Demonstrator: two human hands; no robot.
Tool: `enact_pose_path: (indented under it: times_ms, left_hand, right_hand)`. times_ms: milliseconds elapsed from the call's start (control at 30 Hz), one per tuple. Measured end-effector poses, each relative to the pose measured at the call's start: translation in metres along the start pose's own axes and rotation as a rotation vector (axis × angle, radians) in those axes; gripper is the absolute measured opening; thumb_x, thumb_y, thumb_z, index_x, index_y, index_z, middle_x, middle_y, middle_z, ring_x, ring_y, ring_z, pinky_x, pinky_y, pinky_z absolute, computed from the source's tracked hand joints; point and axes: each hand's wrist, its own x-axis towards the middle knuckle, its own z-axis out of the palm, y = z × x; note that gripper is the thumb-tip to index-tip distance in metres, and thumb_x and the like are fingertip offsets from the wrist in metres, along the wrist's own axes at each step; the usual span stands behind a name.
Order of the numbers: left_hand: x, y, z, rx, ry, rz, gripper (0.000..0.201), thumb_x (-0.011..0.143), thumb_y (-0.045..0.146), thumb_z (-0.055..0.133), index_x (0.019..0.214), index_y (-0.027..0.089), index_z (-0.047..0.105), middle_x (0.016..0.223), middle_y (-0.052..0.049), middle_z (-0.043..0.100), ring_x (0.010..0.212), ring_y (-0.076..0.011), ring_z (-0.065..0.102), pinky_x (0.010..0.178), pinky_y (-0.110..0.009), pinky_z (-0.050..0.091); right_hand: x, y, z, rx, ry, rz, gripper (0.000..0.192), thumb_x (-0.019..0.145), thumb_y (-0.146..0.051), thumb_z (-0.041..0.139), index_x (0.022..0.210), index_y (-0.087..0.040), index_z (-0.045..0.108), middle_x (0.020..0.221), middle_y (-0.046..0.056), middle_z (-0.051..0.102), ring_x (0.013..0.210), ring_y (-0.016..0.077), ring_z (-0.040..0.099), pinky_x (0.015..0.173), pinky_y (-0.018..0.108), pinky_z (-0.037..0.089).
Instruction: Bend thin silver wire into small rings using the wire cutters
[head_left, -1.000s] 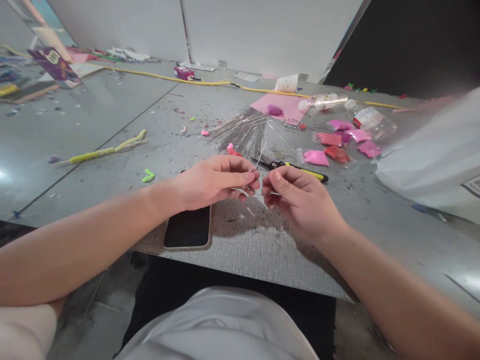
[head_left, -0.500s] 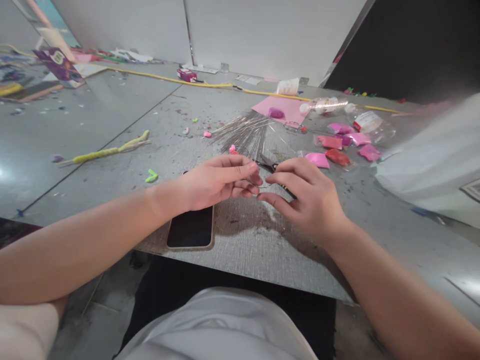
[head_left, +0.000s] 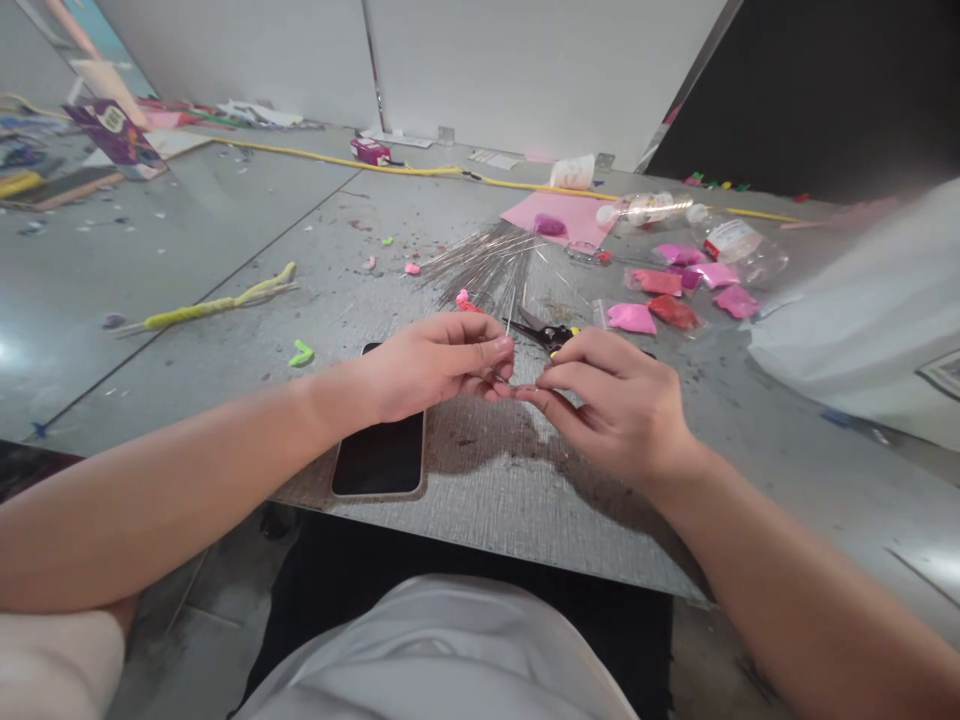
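My left hand point(head_left: 446, 368) is closed in a pinch on a thin metal wire point(head_left: 509, 322), whose tip sticks up past the thumb. Thumb and forefinger of my right hand point(head_left: 619, 400) pinch together at the same wire, just right of the left fingertips. How the wire bends between the hands is too fine to make out. Behind the right fingers lie dark cutting pliers point(head_left: 546, 335) with yellow marks, partly covered by that hand. A phone point(head_left: 381, 455) lies dark on the table below my left wrist. Beyond the hands, a bundle of thin wires point(head_left: 487, 257) fans out.
Small pink and red clay packets point(head_left: 673, 312) lie to the right, near clear plastic bottles point(head_left: 739, 245). A pink sheet point(head_left: 517, 212) holds a purple lump point(head_left: 550, 225). A yellow-green wrapped stem point(head_left: 225, 308) lies left. A yellow cable point(head_left: 337, 160) crosses the back.
The fingers of my right hand have closed from a gap into a pinch against the wire beside my left fingertips. The left hand has barely moved.
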Motion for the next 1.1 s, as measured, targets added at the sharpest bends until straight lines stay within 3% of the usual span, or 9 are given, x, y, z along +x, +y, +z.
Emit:
enact_pose_path:
  times_ms: [133, 333, 567, 667, 767, 867, 967, 1100]
  left_hand:
    - [0.001, 0.000, 0.000, 0.018, 0.006, 0.011, 0.021, 0.089, 0.027, 0.077, 0.083, 0.012, 0.064, 0.079, 0.000, 0.066, 0.069, -0.0088, 0.067, 0.068, -0.022, 0.055]
    - [0.000, 0.002, -0.005, 0.104, -0.035, -0.044, 0.023, 0.088, 0.031, 0.078, 0.084, 0.013, 0.065, 0.080, 0.000, 0.067, 0.071, -0.0095, 0.066, 0.071, -0.025, 0.055]
    - [0.001, 0.006, -0.006, 0.282, -0.051, -0.028, 0.027, 0.092, 0.037, 0.072, 0.082, 0.014, 0.064, 0.079, -0.002, 0.065, 0.068, -0.0106, 0.061, 0.069, -0.026, 0.052]
    - [0.000, 0.016, -0.015, 0.618, 0.040, -0.032, 0.038, 0.096, 0.054, 0.061, 0.093, 0.017, 0.066, 0.085, -0.005, 0.067, 0.070, -0.0148, 0.062, 0.069, -0.029, 0.051]
    - [-0.007, 0.031, -0.028, 1.234, 0.214, -0.028, 0.052, 0.092, 0.067, 0.056, 0.111, 0.020, 0.068, 0.090, -0.008, 0.069, 0.076, -0.0219, 0.063, 0.075, -0.035, 0.048]
    - [-0.018, 0.040, -0.034, 1.725, 0.308, -0.228, 0.076, 0.085, 0.077, 0.054, 0.138, 0.023, 0.060, 0.116, -0.017, 0.066, 0.106, -0.0393, 0.063, 0.093, -0.049, 0.046]
    - [-0.027, 0.039, -0.030, 1.915, 0.326, -0.474, 0.091, 0.080, 0.086, 0.047, 0.147, 0.025, 0.054, 0.124, -0.024, 0.060, 0.120, -0.0535, 0.053, 0.094, -0.059, 0.044]
    - [-0.029, 0.031, -0.021, 1.933, 0.264, -0.531, 0.077, 0.086, 0.074, 0.047, 0.151, 0.033, 0.047, 0.126, -0.023, 0.055, 0.119, -0.0517, 0.053, 0.088, -0.056, 0.047]
  right_hand:
    - [0.001, 0.001, -0.001, -0.053, -0.060, 0.030, 0.015, 0.096, -0.030, 0.066, 0.082, -0.023, 0.065, 0.086, 0.005, 0.062, 0.076, 0.0191, 0.058, 0.069, 0.036, 0.051]
    - [0.003, 0.005, -0.002, -0.132, -0.177, -0.104, 0.024, 0.101, -0.030, 0.057, 0.079, -0.021, 0.061, 0.081, 0.007, 0.061, 0.076, 0.0203, 0.053, 0.070, 0.035, 0.050]
    - [0.003, -0.001, 0.000, -0.147, -0.126, -0.135, 0.029, 0.101, -0.034, 0.058, 0.075, -0.022, 0.061, 0.072, 0.004, 0.059, 0.069, 0.0186, 0.050, 0.066, 0.033, 0.047]
    - [0.002, 0.000, 0.002, -0.163, -0.105, -0.052, 0.029, 0.101, -0.036, 0.059, 0.076, -0.022, 0.061, 0.076, 0.006, 0.062, 0.073, 0.0196, 0.054, 0.068, 0.035, 0.048]
    - [0.001, 0.002, 0.004, -0.177, -0.062, 0.076, 0.028, 0.100, -0.037, 0.061, 0.076, -0.022, 0.059, 0.077, 0.006, 0.063, 0.074, 0.0199, 0.056, 0.069, 0.035, 0.048]
    - [0.002, 0.004, 0.007, -0.189, -0.024, 0.138, 0.029, 0.099, -0.037, 0.064, 0.075, -0.023, 0.058, 0.075, 0.005, 0.063, 0.071, 0.0193, 0.056, 0.066, 0.034, 0.046]
    - [0.003, 0.002, 0.008, -0.199, -0.025, 0.154, 0.030, 0.098, -0.039, 0.064, 0.074, -0.022, 0.058, 0.074, 0.005, 0.063, 0.070, 0.0193, 0.057, 0.064, 0.034, 0.045]
    - [0.003, -0.002, 0.009, -0.198, -0.034, 0.158, 0.028, 0.098, -0.037, 0.064, 0.075, -0.022, 0.058, 0.075, 0.006, 0.064, 0.071, 0.0194, 0.057, 0.064, 0.034, 0.045]
